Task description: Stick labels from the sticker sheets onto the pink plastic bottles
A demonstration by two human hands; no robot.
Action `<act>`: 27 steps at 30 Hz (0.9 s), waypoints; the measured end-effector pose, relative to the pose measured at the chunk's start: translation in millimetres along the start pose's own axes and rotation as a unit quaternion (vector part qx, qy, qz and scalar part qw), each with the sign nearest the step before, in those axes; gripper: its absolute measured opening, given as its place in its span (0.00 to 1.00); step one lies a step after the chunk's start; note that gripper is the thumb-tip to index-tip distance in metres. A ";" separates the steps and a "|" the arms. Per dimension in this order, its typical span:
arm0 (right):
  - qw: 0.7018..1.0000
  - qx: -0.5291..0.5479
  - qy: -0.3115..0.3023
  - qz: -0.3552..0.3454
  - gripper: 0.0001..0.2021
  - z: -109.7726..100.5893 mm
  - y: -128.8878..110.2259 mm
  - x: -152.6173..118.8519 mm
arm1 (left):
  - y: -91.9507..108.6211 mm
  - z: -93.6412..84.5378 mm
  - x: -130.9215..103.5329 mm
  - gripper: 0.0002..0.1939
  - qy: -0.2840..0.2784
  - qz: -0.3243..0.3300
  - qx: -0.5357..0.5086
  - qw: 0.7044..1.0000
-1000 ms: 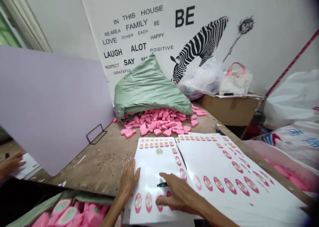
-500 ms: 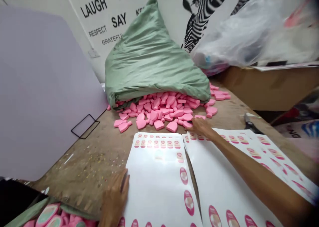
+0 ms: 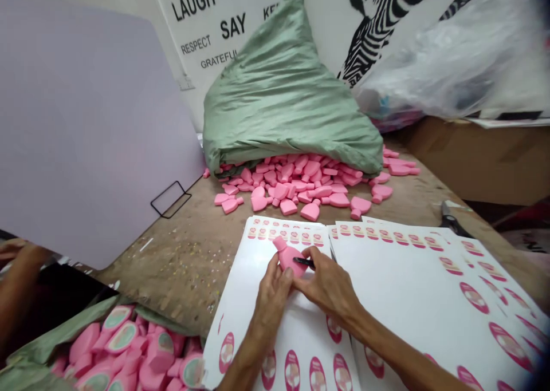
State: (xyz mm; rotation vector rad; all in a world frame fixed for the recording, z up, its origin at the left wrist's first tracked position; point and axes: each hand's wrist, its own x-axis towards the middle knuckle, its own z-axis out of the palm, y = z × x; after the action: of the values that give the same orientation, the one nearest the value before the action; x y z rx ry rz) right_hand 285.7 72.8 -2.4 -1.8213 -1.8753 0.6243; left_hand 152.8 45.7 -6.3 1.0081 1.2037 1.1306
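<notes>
Both hands' fingers (image 3: 284,277) (nearly closed) grip one bottle (image 3: 289,257).

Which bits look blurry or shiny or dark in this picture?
In the head view, the plastic bag looks soft and smeary; the pink piece is clearer; the left sticker sheet has a pale shine; the far right edge goes dark, and so does the space under the table.

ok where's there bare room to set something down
The widest patch, specked with bits, lies between the wire stand and left sheet stack; a smaller one between the pink pieces and scissors. It's crowded below the green bag.
</notes>
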 end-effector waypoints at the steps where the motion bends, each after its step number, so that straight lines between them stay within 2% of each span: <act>1: 1.000 0.020 0.001 0.004 0.20 5.4 -4.4 -11.0 | -2.3 4.0 -1.7 0.28 0.012 0.003 -0.033 0.999; 3: 0.997 0.072 -0.020 -0.015 0.19 10.8 -6.9 -25.4 | -7.6 0.6 -4.7 0.25 0.030 0.006 -0.068 0.997; 6: 0.986 0.141 -0.064 -0.064 0.16 10.1 0.0 -26.3 | -10.5 -22.5 -3.5 0.22 0.010 -0.011 -0.104 0.994; 8: 0.989 0.134 -0.034 -0.049 0.15 8.7 7.7 -13.7 | -8.3 -38.2 4.0 0.22 0.001 -0.023 -0.102 0.994; 10: 0.997 0.068 0.030 -0.021 0.14 10.0 15.3 4.6 | -5.0 -47.0 16.4 0.22 0.000 -0.018 -0.058 0.998; 12: 0.997 -0.021 0.075 -0.024 0.12 14.7 20.7 22.1 | -3.0 -47.5 31.3 0.22 -0.002 -0.005 -0.013 1.000; 14: 0.991 -0.083 0.094 -0.044 0.11 21.6 23.7 33.9 | -3.6 -42.3 46.0 0.21 0.000 0.002 0.005 1.000; 18: 0.986 -0.118 0.103 -0.060 0.12 32.8 26.5 39.2 | -11.7 -30.6 65.6 0.22 0.004 0.000 0.007 1.000; 24: 0.976 -0.165 0.113 -0.090 0.13 36.4 29.7 37.6 | -21.1 -30.1 70.6 0.23 -0.008 -0.005 0.012 1.000; 27: 0.977 -0.147 0.111 -0.104 0.11 37.0 32.5 39.6 | -21.4 -31.3 70.9 0.23 -0.008 -0.010 0.015 1.000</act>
State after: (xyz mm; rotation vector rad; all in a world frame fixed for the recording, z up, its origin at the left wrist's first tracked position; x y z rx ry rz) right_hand 288.1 112.7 -51.2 -1.7490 -2.0482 0.0676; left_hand 124.9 111.8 -42.5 1.0243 1.2188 1.0896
